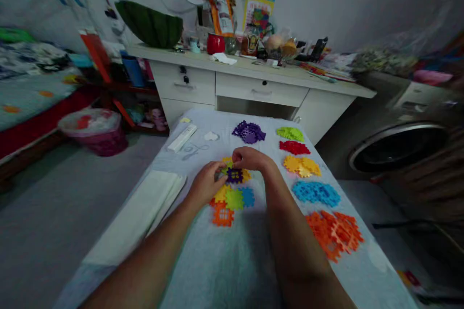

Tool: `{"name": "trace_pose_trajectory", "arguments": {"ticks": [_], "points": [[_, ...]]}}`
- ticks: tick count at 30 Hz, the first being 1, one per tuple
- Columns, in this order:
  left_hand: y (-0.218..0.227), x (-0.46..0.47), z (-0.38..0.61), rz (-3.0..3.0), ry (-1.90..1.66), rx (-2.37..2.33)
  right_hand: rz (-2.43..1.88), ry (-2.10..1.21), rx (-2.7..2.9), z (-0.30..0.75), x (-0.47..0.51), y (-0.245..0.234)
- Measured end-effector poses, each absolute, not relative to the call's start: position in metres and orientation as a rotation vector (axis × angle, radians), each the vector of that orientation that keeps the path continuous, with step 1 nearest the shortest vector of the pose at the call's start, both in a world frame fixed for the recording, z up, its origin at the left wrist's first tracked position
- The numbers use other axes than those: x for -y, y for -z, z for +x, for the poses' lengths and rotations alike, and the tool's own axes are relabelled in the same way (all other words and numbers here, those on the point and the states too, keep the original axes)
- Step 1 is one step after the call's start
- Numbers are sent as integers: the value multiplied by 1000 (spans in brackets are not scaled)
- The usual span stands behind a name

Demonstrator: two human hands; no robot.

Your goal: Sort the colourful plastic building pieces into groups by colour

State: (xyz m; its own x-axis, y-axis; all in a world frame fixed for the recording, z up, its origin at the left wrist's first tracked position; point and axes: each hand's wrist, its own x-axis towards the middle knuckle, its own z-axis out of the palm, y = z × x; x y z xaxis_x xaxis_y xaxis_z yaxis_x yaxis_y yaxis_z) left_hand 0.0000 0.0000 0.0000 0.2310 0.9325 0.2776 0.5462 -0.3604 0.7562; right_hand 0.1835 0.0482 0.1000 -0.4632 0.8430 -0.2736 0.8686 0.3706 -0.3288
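A flat cluster of joined plastic interlocking tiles (232, 198) in yellow, green, blue and orange lies in the middle of a cloth-covered table (232, 260). At its far edge sits a purple tile (235, 175). My left hand (205, 184) is curled against the purple tile's left side. My right hand (250, 158) is closed over its top, fingers pinched on it. Both hands press on this tile where it meets the cluster.
Sorted tile piles lie on the table: purple (249, 132), green (290, 133), red (294, 147), yellow-orange (301, 166), blue (316, 192), orange (335, 232). Folded white cloth (145, 212), scissors (194, 149) and a white box (182, 137) lie left. A cluttered desk (253, 82) stands behind, a washing machine (398, 147) right.
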Motion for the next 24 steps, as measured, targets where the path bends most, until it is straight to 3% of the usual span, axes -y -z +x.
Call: {"name": "trace_pose_trajectory", "arguments": {"ticks": [17,24], "points": [[-2,-1,1,2016,-1056,-1352,1513,640,-2484,160,-39,-95],[-1,0,-1,1974,-1027,-1359,1634,796,-2591,186,-46,-103]]}}
